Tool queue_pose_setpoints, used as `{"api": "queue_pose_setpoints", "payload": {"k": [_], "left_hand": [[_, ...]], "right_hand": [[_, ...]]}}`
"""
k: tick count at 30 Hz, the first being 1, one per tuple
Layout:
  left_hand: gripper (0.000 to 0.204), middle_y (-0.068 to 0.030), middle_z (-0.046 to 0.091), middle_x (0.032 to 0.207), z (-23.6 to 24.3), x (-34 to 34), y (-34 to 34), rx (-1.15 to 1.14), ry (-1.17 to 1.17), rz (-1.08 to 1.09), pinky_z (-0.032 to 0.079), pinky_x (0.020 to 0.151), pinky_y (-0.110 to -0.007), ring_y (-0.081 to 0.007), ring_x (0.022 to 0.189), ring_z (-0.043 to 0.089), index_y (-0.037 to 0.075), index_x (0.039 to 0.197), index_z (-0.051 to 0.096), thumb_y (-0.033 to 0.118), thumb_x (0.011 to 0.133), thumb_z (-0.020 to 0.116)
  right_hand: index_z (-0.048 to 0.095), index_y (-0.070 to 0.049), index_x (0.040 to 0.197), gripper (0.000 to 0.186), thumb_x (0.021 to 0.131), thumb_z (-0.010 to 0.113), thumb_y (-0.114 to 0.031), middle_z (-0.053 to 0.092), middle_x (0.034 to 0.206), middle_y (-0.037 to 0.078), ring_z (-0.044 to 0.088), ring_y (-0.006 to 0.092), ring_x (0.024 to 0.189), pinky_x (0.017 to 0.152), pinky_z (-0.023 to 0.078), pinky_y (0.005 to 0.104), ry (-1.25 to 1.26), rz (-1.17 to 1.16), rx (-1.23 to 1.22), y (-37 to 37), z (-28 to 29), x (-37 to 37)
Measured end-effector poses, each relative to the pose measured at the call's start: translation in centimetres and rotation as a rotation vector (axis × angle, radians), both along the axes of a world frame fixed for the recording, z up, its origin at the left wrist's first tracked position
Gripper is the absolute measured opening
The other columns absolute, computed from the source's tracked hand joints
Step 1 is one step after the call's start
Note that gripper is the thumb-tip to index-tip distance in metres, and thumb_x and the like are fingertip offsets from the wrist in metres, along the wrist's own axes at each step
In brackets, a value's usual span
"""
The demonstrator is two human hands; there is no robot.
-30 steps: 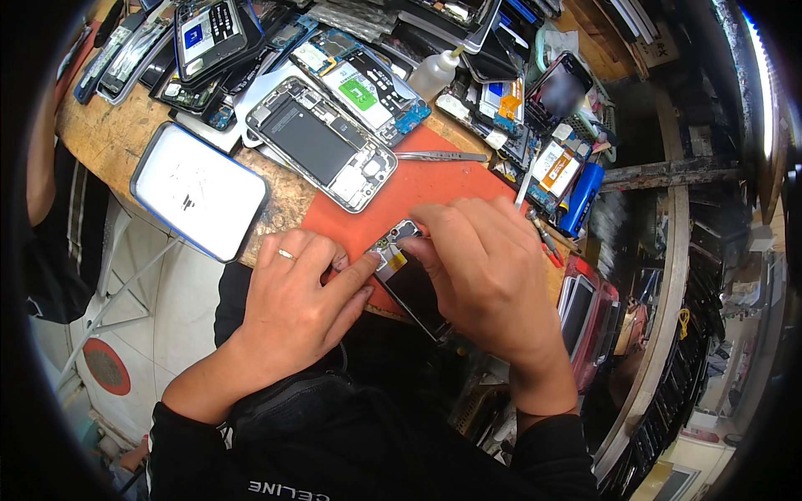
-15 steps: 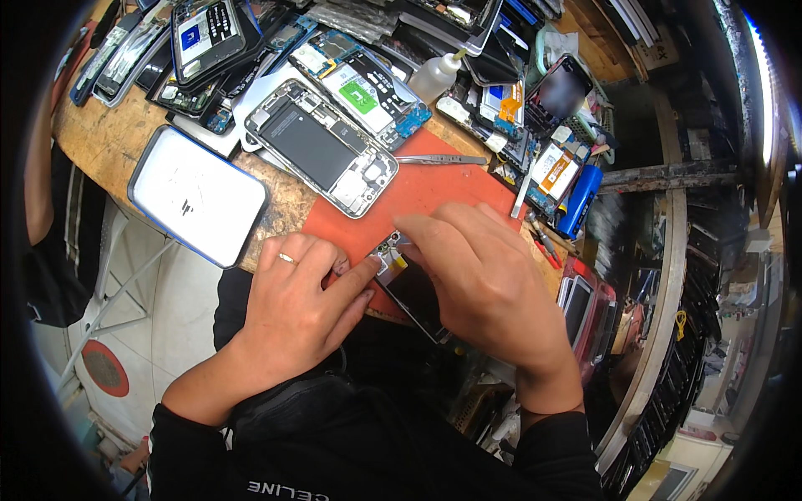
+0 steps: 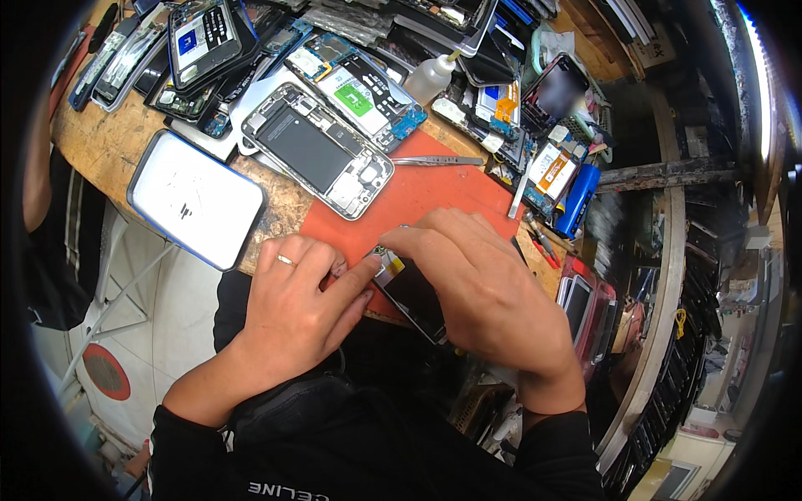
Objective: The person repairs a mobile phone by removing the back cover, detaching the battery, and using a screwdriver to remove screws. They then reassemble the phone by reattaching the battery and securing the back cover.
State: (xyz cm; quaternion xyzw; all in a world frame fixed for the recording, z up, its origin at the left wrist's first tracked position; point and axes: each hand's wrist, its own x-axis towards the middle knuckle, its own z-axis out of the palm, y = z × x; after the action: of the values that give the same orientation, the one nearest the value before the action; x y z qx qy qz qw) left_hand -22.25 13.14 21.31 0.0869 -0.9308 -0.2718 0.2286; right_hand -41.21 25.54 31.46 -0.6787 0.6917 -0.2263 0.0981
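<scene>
A dark phone screen (image 3: 418,301) lies tilted at the near edge of the orange mat, with small connectors and a yellow patch at its upper end. My left hand (image 3: 305,288), a ring on one finger, pinches the screen's upper left corner between thumb and index finger. Over the screen's upper right side bends my right hand (image 3: 493,292), its fingers curled and drawn together. Its fingertips are hidden behind the hand, so what they grip does not show. Beyond both hands rests an opened phone (image 3: 309,146) with its black battery and inner parts exposed.
Tweezers (image 3: 439,160) lie across the orange mat (image 3: 347,230). A white phone back cover (image 3: 196,199) sits at the table's left edge. Several opened phones, a squeeze bottle (image 3: 430,79) and a blue cylinder (image 3: 578,200) crowd the back and right. Another person's arm (image 3: 38,175) shows far left.
My right hand has lowered slightly and its fingertips have closed in over the screen's upper end. My left hand keeps its pinch on the corner.
</scene>
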Motion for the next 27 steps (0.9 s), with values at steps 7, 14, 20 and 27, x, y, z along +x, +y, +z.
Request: {"api": "queue_pose_setpoints", "payload": {"k": [7,14,20,27], "left_hand": [[0.034,-0.0010,0.051,0.091,-0.4,-1.1,0.5,-0.198,0.031,0.054,0.044,0.079,-0.038,-0.0196,0.087,0.056,0.014,0.121,0.082,0.022,0.088,0.087],[0.032,-0.0011,0.049,0.088,-0.1,-1.2,0.4,-0.221,0.005,0.062,0.043,0.075,-0.037,-0.0189,0.082,0.055,0.015,0.119,0.082,0.023,0.089,0.087],[0.034,-0.0014,0.049,0.090,-0.1,-1.2,0.4,-0.190,0.019,0.058,0.044,0.076,-0.037,-0.0196,0.083,0.055,0.015,0.120,0.082,0.021,0.087,0.088],[0.034,-0.0016,0.050,0.092,-0.2,-1.0,0.3,-0.156,-0.007,0.042,0.044,0.079,-0.038,-0.0200,0.087,0.056,0.015,0.121,0.083,0.018,0.087,0.087]], "right_hand": [[0.068,-0.003,0.117,0.028,0.092,0.080,0.002,0.070,0.099,0.015,0.072,0.0384,0.091,0.080,0.057,0.0478,0.079,-0.153,0.068,0.3,-1.2,0.1],[0.068,-0.003,0.114,0.026,0.092,0.079,0.005,0.071,0.099,0.014,0.073,0.0383,0.091,0.079,0.058,0.0464,0.050,-0.140,0.050,0.4,-0.8,0.1],[0.070,-0.004,0.113,0.025,0.092,0.079,0.005,0.071,0.097,0.014,0.074,0.0373,0.089,0.076,0.059,0.0449,-0.067,-0.078,0.045,0.4,-0.6,0.1],[0.072,-0.003,0.112,0.022,0.092,0.081,-0.001,0.070,0.093,0.012,0.073,0.0355,0.083,0.072,0.057,0.0457,0.100,-0.103,0.078,0.0,-0.3,-0.1]]}}
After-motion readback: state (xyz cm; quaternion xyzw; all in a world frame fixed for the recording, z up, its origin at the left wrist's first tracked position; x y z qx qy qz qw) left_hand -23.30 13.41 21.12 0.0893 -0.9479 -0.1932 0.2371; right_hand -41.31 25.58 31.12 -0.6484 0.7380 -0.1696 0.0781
